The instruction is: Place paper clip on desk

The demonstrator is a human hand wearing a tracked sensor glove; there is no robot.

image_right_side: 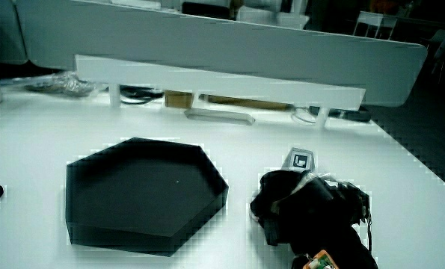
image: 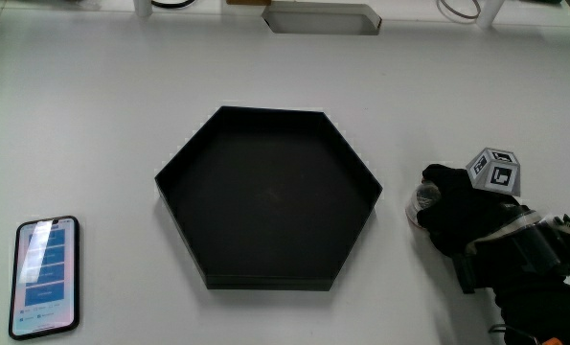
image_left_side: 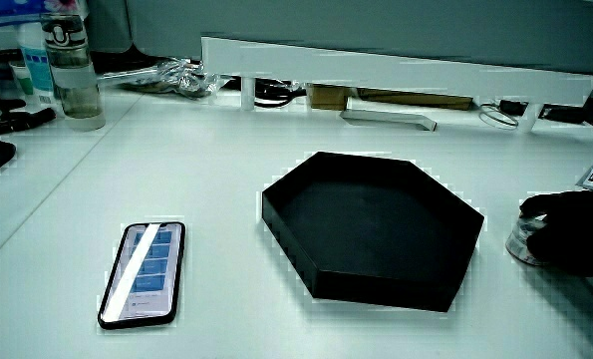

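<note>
The hand (image: pixel 457 216) in its black glove rests on the white table beside the black hexagonal tray (image: pixel 265 280). A patterned cube (image: pixel 495 172) sits on its back. The fingers curl over a small clear round container (image: pixel 423 199) that stands on the table between the hand and the tray. In a side view the glove (image_left_side: pixel 570 234) arches over that container (image_left_side: pixel 520 241). In a side view the hand (image_right_side: pixel 297 202) hides the container. I see no paper clip in any view. The tray (image_left_side: pixel 376 279) holds nothing that shows.
A phone (image: pixel 45 276) with a lit screen lies on the table, nearer to the person than the tray. A low white partition (image_left_side: pixel 376 65) runs along the table's edge, with a flat white holder (image: pixel 323 17) and cables by it. A clear bottle (image_left_side: pixel 72 70) stands near one end.
</note>
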